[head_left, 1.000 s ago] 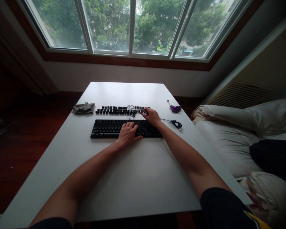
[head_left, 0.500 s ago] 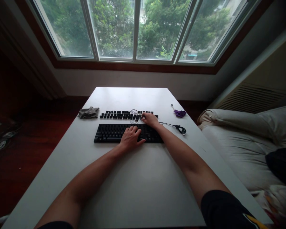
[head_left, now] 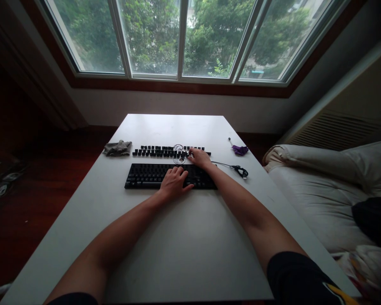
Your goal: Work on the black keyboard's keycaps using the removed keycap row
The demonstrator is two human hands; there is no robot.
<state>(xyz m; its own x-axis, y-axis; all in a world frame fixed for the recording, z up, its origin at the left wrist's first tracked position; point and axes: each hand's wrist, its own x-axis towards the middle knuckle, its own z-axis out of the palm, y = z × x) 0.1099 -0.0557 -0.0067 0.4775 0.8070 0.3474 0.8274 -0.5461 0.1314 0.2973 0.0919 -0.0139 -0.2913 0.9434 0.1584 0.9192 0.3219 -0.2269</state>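
A black keyboard [head_left: 146, 177] lies across the white table. My left hand [head_left: 174, 180] rests on its middle, fingers lying flat on the keys and thumb held out to the side. Just beyond the keyboard, loose black keycaps [head_left: 157, 151] stand in rows. My right hand [head_left: 199, 157] reaches over the keyboard to the right part of these rows. Its fingertips come together at the keycaps, and whatever is between them is too small to make out. By its fingertips lies a clear round-framed object [head_left: 179, 160], with a similar ring [head_left: 178, 147] behind it.
On the white table [head_left: 190, 237], a crumpled grey cloth [head_left: 117, 148] lies at the left edge. To the right are a coiled black cable [head_left: 240, 171] and a purple item [head_left: 240, 150] beside a small brush-like stick [head_left: 230, 141]. A pale sofa [head_left: 298, 182] stands along the right side.
The view has shifted very slightly. Both hands keep nearly the same places, the left on the keyboard and the right at the keycaps.
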